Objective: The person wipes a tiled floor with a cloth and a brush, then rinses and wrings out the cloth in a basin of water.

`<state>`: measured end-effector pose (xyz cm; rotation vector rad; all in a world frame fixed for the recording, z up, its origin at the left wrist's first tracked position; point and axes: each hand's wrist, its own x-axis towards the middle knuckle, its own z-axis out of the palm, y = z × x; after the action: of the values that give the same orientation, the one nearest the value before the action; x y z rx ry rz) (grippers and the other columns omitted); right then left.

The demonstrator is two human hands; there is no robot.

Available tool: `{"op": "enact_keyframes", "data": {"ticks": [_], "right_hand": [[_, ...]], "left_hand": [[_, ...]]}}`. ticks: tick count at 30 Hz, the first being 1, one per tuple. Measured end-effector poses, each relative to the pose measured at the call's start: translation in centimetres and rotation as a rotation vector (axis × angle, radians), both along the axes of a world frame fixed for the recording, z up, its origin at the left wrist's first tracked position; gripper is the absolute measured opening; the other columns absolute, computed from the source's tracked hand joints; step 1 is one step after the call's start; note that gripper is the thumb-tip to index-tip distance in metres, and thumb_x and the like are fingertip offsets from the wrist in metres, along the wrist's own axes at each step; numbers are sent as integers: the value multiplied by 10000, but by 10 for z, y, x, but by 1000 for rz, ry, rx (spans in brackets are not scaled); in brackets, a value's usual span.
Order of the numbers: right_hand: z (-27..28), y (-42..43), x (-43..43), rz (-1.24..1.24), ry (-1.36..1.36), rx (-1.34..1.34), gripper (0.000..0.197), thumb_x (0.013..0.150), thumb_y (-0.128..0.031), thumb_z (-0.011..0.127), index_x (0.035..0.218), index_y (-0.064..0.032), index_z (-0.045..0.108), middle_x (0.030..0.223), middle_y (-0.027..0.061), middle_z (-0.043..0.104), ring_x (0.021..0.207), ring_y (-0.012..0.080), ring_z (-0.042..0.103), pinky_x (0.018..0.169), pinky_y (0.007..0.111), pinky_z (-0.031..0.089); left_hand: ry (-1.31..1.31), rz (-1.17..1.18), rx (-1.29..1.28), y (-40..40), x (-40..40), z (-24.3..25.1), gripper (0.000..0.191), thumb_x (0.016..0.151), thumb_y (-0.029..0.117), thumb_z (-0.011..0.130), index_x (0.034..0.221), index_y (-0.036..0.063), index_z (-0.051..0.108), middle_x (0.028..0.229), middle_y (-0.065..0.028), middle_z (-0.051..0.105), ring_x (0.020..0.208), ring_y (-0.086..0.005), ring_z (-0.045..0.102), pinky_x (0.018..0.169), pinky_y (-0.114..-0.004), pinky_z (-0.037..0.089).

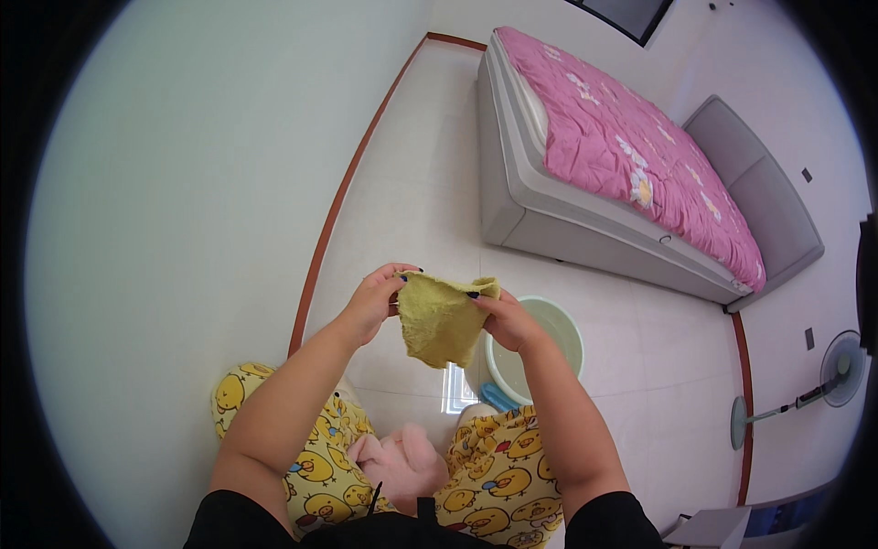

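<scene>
A yellow-green cloth (pixel 442 319) hangs spread between my two hands, above the tiled floor. My left hand (pixel 374 302) pinches its upper left corner between thumb and fingers. At the upper right corner, my right hand (pixel 509 319) grips the folded edge. Below and behind my right wrist stands a pale green basin (pixel 573 329), partly covered by my forearm; it seems to hold water. A blue object (pixel 497 396), perhaps a slipper or brush, lies beside the basin near my foot. Between my legs sits a pink plush item (pixel 405 460), its lower part cut off by my clothes.
A grey bed (pixel 583 237) with a pink floral quilt (pixel 617 137) stands ahead to the right. A white wall (pixel 171 206) with a red-brown skirting strip (pixel 343 185) runs along the left. A standing fan (pixel 842 367) is at the far right, near a low cabinet (pixel 710 528).
</scene>
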<state>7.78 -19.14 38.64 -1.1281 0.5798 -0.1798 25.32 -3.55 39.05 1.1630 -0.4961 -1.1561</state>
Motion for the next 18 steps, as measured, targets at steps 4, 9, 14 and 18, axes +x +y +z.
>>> {"op": "enact_keyframes", "data": {"ticks": [4,9,14,18], "right_hand": [[15,12,2,-12,-13,60,305,883,-161,525,1176,-96,476,1138,44,529,1039,177,519,871,325,433],[16,10,1,-143,-135,87,303,898,-197,511,1170,-70,467,1115,68,541,1023,201,539,862,343,452],[15,7,4,-287,-165,120,310,906,-202,497,1174,-51,454,1096,87,550,996,214,550,841,357,468],[10,-2,3,-433,-47,-38,329,915,-217,480,1193,-47,431,1100,99,546,981,220,555,820,362,480]], "left_hand": [[14,2,37,-2,0,-11,275,904,172,394,1137,65,492,975,-38,573,841,-112,561,751,-279,462],[-49,-263,51,-3,-8,-23,440,906,448,441,1146,82,493,1012,-24,580,856,-100,542,800,-278,423],[22,-421,97,0,-6,-40,531,880,505,470,1157,54,519,1081,-30,588,967,-127,547,877,-295,408],[-144,-484,95,-1,-12,-42,397,885,297,537,1172,25,513,1073,-54,605,980,-147,568,893,-302,422]]}}
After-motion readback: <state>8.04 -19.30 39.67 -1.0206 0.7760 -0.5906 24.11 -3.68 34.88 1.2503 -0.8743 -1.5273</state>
